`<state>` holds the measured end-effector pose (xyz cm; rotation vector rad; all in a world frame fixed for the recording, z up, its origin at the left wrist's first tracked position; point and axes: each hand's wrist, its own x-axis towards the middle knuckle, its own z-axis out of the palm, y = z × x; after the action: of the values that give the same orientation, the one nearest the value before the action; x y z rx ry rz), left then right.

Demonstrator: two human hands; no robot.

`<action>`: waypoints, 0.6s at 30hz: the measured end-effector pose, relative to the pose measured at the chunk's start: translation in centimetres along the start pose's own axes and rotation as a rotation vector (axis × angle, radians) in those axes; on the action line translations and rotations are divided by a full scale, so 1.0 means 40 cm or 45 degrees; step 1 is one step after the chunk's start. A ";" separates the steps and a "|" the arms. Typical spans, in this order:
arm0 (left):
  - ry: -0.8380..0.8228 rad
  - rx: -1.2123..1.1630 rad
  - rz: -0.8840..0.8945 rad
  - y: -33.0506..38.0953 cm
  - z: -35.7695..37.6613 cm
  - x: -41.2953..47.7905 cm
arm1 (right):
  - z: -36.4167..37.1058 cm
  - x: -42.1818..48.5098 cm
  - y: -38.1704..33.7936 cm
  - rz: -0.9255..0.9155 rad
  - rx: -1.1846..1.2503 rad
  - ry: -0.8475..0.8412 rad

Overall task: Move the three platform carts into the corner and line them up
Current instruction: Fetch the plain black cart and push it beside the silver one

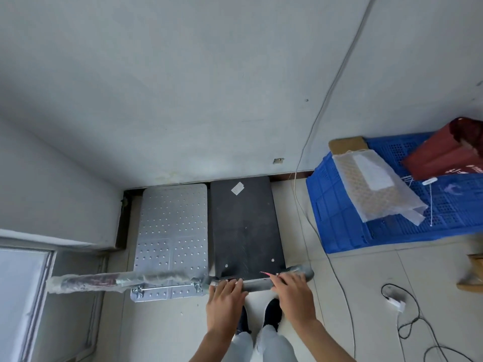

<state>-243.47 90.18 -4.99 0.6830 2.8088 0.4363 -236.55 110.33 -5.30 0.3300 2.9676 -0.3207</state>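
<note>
Two platform carts stand side by side against the far wall. The silver perforated cart (171,231) sits on the left, near the corner; its plastic-wrapped handle (122,279) sticks out to the left. The black cart (245,226) is right beside it, its front end touching the wall. My left hand (226,296) and my right hand (294,290) both rest on the black cart's grey handle bar (258,286), fingers curled over it. A third cart is not in view.
A blue plastic crate (339,218) lies on the floor to the right, with a bubble-wrapped box (373,186) and a red bag (444,152) on it. White and black cables (407,325) trail over the tiles at right. A wall ledge (52,239) juts out at left.
</note>
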 end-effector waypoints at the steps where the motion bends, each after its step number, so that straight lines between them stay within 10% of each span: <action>1: 0.005 -0.007 -0.010 0.000 0.001 0.008 | -0.005 0.008 -0.001 0.002 0.001 0.010; 18: -0.119 -0.064 -0.081 0.010 -0.012 0.009 | 0.003 -0.010 -0.011 0.039 0.050 -0.011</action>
<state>-243.76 90.58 -4.46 0.5864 2.7136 0.4496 -236.23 109.79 -5.26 0.3774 2.9478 -0.3761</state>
